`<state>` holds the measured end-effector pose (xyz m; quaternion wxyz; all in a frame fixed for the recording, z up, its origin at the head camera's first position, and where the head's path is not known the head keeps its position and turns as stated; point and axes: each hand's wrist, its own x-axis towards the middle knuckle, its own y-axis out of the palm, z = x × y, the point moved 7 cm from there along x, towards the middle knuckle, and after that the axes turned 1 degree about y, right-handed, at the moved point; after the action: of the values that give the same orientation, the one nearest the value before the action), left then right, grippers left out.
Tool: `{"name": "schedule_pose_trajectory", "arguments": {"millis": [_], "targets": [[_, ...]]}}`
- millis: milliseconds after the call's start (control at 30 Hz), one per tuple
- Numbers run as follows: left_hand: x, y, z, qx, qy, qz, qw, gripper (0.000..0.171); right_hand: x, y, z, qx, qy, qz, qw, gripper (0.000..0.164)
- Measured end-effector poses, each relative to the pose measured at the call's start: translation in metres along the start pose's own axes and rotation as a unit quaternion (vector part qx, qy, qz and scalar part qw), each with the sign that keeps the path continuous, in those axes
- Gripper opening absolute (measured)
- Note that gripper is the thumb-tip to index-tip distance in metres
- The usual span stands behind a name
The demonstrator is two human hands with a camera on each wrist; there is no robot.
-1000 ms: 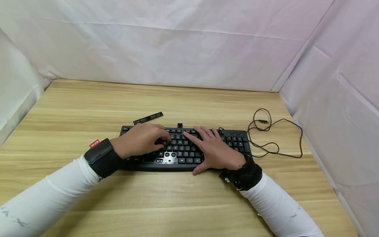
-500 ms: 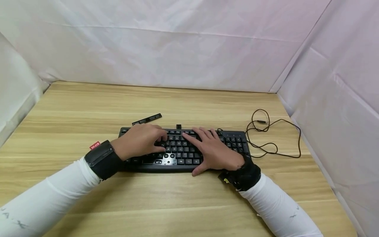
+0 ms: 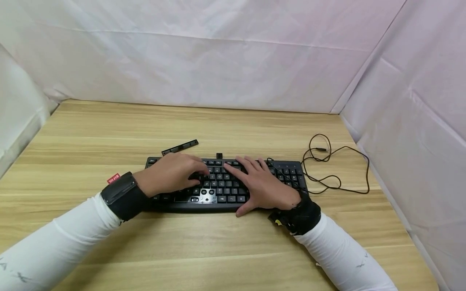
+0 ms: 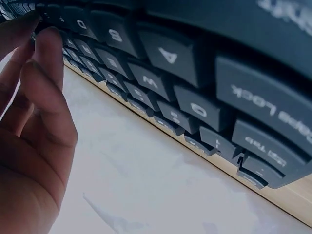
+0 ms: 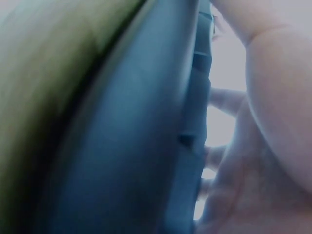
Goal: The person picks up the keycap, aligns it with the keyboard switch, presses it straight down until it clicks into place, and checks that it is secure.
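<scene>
A black keyboard (image 3: 204,208) lies across the wooden table, with a bare shiny patch in its lower rows. Over its left half is my left hand (image 3: 174,173), fingers bent and thumb and index tips down at the letter keys (image 4: 168,56). In the left wrist view those fingertips sit close together; whether a key is pinched between them is hidden. My right hand (image 3: 263,184) rests spread over the right half, its thumb at the front edge. Behind the keyboard lie a small black keycap (image 3: 219,155) and a long black bar (image 3: 180,147) that looks like a space bar.
A thin black cable (image 3: 340,188) lies in loose loops at the right, with one end among them, and runs partly over the number keys. White cloth walls (image 3: 204,68) stand behind the table (image 3: 233,242) and at both sides.
My left thumb and index fingertips have shifted slightly at the keys, and the gap between them looks wider in the head view. My right hand stays in place on the keyboard.
</scene>
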<state>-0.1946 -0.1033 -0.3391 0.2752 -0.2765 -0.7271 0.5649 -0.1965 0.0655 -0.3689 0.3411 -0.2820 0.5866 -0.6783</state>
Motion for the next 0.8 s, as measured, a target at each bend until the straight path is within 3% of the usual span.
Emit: {"name": "schedule_pose_trajectory", "arguments": {"millis": [233, 467, 800], "targets": [[-0.0002, -0.0005, 0.0005, -0.003, -0.007, 0.002, 1.0000, 0.035, -0.0001, 0.0017, -0.0012, -0.007, 0.001, -0.001, 1.000, 0.122], [0.0004, -0.0032, 0.0015, 0.013, -0.041, 0.004, 0.9991, 0.024, -0.0006, 0.0015, -0.0010, -0.005, 0.005, 0.001, 1.000, 0.122], [0.0006, -0.0081, -0.0026, 0.015, -0.040, -0.003, 0.9991, 0.018, 0.0004, -0.0029, 0.0017, -0.003, 0.007, 0.005, 1.000, 0.122]]}}
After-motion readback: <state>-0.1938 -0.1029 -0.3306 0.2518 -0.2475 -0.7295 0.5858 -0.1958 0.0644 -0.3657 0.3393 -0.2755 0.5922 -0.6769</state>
